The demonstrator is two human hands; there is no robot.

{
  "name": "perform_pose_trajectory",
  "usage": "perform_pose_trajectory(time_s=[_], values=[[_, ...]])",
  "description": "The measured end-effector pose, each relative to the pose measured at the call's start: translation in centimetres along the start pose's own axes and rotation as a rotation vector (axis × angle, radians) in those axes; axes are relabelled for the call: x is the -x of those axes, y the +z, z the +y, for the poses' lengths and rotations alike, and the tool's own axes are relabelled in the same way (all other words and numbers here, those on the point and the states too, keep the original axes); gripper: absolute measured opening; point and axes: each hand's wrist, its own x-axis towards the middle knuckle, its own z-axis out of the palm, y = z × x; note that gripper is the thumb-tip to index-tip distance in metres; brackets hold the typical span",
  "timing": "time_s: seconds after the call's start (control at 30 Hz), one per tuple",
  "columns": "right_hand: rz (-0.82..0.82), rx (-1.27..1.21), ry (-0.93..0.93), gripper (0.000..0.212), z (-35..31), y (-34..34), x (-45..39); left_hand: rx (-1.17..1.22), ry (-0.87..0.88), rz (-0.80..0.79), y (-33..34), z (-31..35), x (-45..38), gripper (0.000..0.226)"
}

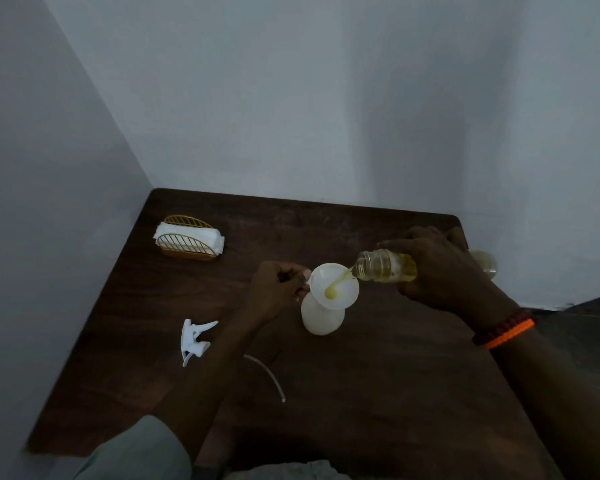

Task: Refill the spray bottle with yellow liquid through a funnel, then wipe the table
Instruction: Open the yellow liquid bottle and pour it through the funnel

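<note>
A white spray bottle body [321,317] stands upright mid-table with a white funnel [343,294] seated in its neck. My left hand [278,289] pinches the funnel's left rim. My right hand [440,271] grips a clear plastic bottle [385,266] of yellow liquid, tipped on its side with its mouth over the funnel. A thin yellow stream [340,280] runs into the funnel and pools at its centre. The white trigger spray head [194,341] lies on the table to the left, and its curved dip tube [269,375] shows nearer to me.
A gold wire holder with white napkins [189,240] sits at the back left of the dark wooden table [361,393]. Walls close in at the left and back. The table's right edge drops to a darker floor. An orange and dark band circles my right wrist.
</note>
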Motion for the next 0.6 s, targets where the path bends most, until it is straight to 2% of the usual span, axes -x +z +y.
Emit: perform_pose_trajectory(time_s=[0.6], values=[[0.007,0.000,-0.005,0.074,0.02,-0.53,0.25,-0.026,0.023,-0.007,-0.07,0.21,0.22,0.015]])
